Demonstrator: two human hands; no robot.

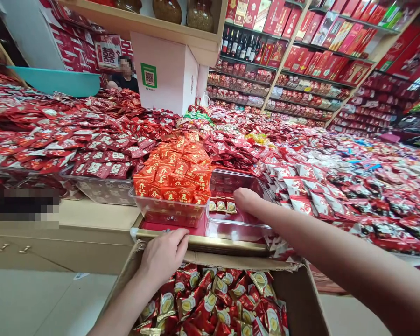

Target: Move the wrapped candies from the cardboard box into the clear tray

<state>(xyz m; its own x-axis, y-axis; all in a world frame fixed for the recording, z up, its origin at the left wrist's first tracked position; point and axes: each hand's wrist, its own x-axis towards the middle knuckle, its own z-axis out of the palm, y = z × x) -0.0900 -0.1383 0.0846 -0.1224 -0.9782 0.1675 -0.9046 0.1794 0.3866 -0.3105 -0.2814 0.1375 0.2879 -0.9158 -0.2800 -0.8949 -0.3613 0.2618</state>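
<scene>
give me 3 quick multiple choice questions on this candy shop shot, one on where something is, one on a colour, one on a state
1. Where does the left hand rest?
A. on the rim of the cardboard box
B. inside the teal basin
C. on the top shelf

2. What colour are the packets heaped in the clear tray left of the right hand?
A. blue
B. orange-red
C. white

3. How full is the clear bin that the right hand reaches into?
A. heaped over the rim
B. nearly empty, a few packets at the back
C. closed with a lid

Answers:
1 A, the fingers lie over the box's far edge.
2 B, the orange-red packets are stacked above the tray's rim.
3 B, only a short row of small packets shows and the bottom is mostly bare.
</scene>
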